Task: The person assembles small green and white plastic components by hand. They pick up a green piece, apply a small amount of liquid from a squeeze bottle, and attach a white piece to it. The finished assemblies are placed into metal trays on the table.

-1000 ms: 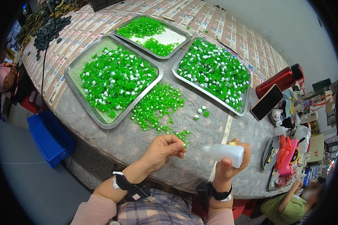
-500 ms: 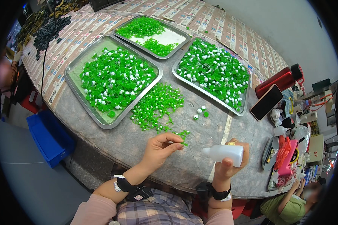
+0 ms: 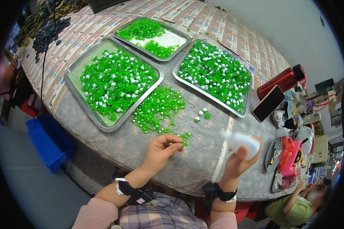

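Note:
My left hand (image 3: 159, 154) is closed in a pinch over the near part of the table, with a small green plastic piece (image 3: 184, 144) at its fingertips, partly hidden. My right hand (image 3: 236, 163) is wrapped round a white squeeze bottle (image 3: 245, 145), whose nozzle points left and is smeared by motion. Just beyond my left fingers spreads a loose pile of small green pieces with white dots (image 3: 156, 110). A few white balls and green bits (image 3: 201, 113) lie to the right of that pile.
Metal trays stand beyond: a left tray (image 3: 81, 101) and a right tray (image 3: 202, 93) heaped with green-and-white pieces, and a far tray (image 3: 172, 58) with green ones. At right are a red bottle (image 3: 277, 84), a phone (image 3: 268, 103) and clutter. A blue bin (image 3: 49, 139) stands at left.
My right hand has moved right with the squeeze bottle, away from my left hand. The left hand has shifted slightly left, still pinching.

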{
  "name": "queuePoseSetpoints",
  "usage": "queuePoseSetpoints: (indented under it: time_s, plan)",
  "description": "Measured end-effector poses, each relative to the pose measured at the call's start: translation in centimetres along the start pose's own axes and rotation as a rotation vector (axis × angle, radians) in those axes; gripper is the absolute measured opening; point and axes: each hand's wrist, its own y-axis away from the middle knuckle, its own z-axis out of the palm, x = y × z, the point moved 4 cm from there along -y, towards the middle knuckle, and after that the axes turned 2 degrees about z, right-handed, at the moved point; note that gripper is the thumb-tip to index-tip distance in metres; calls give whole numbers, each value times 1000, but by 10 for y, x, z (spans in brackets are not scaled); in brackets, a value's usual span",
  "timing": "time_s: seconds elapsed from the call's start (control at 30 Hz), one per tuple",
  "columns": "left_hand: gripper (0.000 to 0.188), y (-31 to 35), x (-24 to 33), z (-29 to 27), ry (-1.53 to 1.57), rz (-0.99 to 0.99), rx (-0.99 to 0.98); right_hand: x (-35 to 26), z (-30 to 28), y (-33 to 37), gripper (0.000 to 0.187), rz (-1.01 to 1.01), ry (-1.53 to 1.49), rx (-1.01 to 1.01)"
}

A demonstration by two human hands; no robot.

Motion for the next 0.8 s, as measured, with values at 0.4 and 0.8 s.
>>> queuePoseSetpoints:
  time_s: [0.4,0.8]
  plan:
    - [9,-3,-3,-5,131,-38,112,108,-87,-53,37,304,375,-107]
    - [10,-2,-1,-7,116,-34,109,18,37,-37,10,-25,550,-488]
